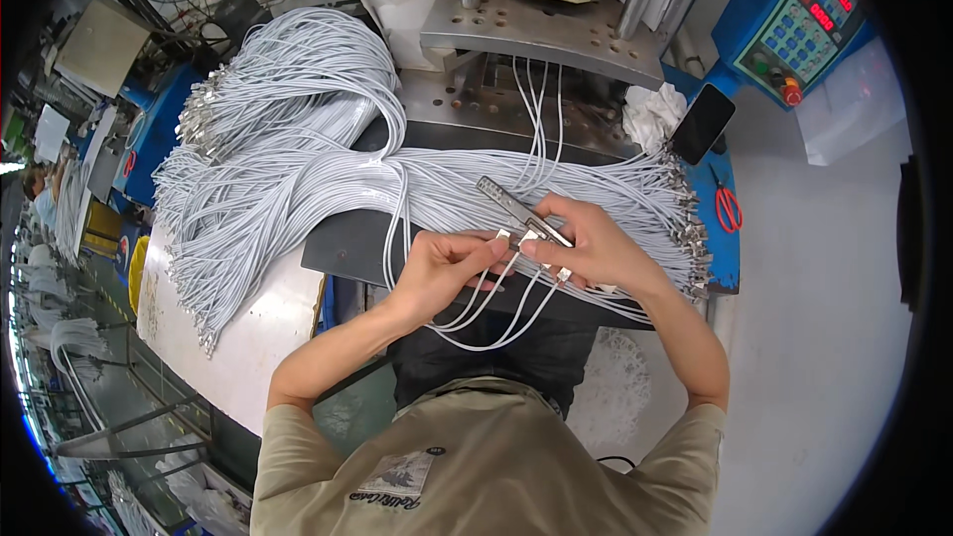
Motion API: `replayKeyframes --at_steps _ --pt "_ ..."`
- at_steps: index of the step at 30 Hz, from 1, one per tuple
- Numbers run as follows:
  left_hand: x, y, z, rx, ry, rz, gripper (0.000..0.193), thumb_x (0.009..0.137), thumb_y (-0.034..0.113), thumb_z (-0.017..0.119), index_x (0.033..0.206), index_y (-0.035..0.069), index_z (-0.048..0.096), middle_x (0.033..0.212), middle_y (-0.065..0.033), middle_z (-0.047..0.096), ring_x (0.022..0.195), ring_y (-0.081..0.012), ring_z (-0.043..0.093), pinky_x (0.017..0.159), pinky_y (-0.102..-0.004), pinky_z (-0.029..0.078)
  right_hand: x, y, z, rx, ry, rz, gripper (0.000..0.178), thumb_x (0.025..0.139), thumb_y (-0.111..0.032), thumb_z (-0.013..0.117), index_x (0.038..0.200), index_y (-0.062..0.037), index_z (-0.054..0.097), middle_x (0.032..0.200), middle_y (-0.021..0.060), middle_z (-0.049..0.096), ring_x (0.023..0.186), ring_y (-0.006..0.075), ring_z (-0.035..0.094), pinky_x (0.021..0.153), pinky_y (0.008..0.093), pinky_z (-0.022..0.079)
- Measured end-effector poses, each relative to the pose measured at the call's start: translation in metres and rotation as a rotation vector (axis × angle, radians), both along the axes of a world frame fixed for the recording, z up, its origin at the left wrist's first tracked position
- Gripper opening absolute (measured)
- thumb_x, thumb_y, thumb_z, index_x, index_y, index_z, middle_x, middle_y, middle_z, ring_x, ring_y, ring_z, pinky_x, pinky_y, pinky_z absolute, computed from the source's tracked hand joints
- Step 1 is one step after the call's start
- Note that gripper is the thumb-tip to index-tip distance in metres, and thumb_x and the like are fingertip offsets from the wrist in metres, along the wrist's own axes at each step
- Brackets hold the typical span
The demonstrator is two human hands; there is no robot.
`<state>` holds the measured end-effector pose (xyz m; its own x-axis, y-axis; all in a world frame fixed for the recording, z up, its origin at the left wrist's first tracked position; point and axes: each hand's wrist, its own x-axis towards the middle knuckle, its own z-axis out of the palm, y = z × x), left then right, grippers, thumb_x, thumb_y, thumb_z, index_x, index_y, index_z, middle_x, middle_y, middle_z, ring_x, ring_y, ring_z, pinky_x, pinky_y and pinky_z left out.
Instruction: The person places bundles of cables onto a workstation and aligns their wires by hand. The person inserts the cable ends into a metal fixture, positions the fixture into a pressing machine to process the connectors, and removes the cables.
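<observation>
My left hand is closed, pinching the plug end of a light grey cable between thumb and fingertips. Close by on its right, my right hand grips a slim metal tool whose slotted end points up and left. More cable plugs show at the right hand's fingers; whether it grips them too, I cannot tell. From both hands the cables sag in loops over the near edge of the dark work surface. Beneath and beyond the hands lies a thick bundle of similar cables.
Coiled cables are heaped at the far left. A press with a metal plate stands at the back, several cables running under it. At right are a black phone, red-handled scissors, crumpled white tissue and a blue control box.
</observation>
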<state>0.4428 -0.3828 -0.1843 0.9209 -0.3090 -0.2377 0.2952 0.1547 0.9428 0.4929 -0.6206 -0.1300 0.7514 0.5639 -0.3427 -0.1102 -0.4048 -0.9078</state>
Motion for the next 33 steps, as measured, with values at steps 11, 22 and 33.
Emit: replayKeyframes --at_steps 11,22,33 --pt "0.017 0.013 0.02 0.057 0.041 -0.173 0.027 0.102 0.013 0.068 0.117 -0.01 0.072 0.121 -0.0173 0.072 0.104 -0.0262 0.075 0.082 -0.0352 0.066 0.033 -0.06 0.014 -0.231 -0.468 0.299 0.044 0.09 -0.038 0.078 0.107 0.0021 0.072 0.068 0.0067 0.064 0.063 0.017 0.061 0.06 0.0336 0.048" --pt "0.194 -0.049 -0.028 -0.067 0.297 -0.15 0.017 0.099 0.005 0.067 0.106 -0.01 0.068 0.097 -0.0153 0.072 0.074 -0.0167 0.074 0.053 -0.0212 0.056 0.097 -0.061 -0.024 -0.906 -0.913 0.0 0.031 0.093 -0.027 0.071 0.112 -0.0029 0.069 0.076 0.0142 0.071 0.076 0.036 0.07 0.069 0.0459 0.053" --pt "0.172 -0.044 -0.02 0.067 0.073 -0.136 0.025 0.103 0.017 0.068 0.107 -0.007 0.068 0.091 -0.0135 0.076 0.052 -0.0132 0.066 0.038 -0.0208 0.043 0.36 -0.057 -0.108 -2.75 -1.982 1.504 0.035 0.101 -0.038 0.059 0.12 -0.0095 0.065 0.11 0.0114 0.067 0.104 0.0343 0.064 0.089 0.0457 0.055"
